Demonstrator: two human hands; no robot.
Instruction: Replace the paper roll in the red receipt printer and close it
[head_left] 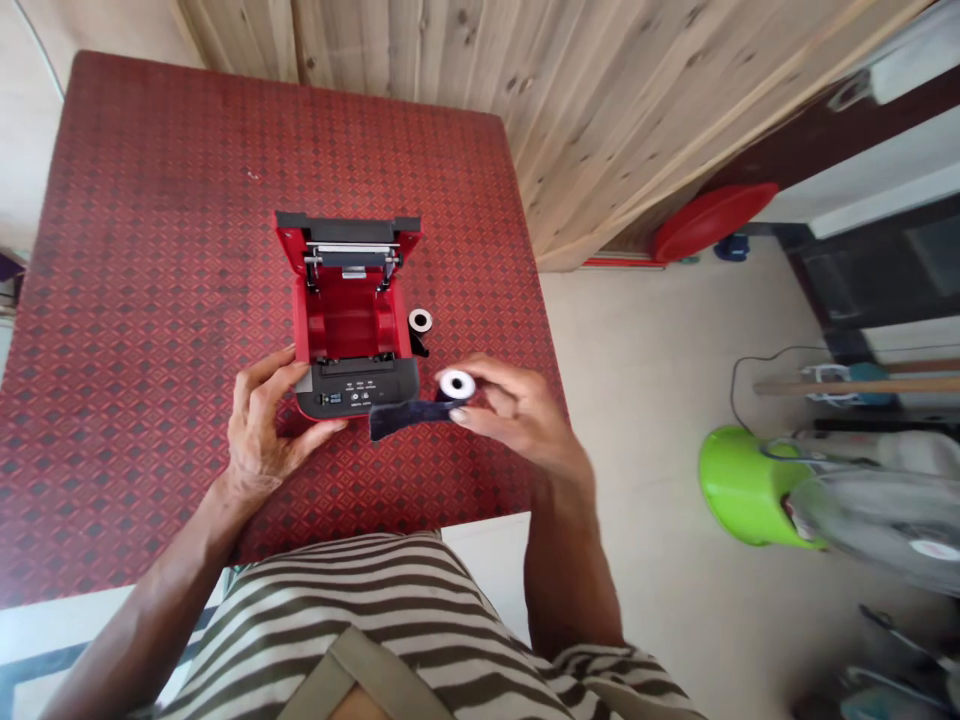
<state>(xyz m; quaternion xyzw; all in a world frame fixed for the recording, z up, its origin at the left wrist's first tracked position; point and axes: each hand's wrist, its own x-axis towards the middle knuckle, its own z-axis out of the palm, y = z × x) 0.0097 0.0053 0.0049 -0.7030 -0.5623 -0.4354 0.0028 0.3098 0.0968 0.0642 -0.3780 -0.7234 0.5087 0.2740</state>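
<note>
A small red and black printer (357,390) stands with its lid (349,240) tipped up and its red inner bay showing. My left hand (266,425) grips its front left corner, fingers along the side and thumb at the front edge. Between the thumb and fingers of my right hand (517,405) is a roll of dark ribbon-like strip (457,385) with a white end ring. Its loose dark tail stretches left, across the printer's front right corner. Close to the printer's right side stands a second dark roll (420,321), also with a white end.
The printer is on a table (172,230) covered with red patterned cloth. Wooden planks (420,50) line the far side. On the floor to the right are a green bucket or stool (739,485), a fan (885,520) and a red round object (712,222).
</note>
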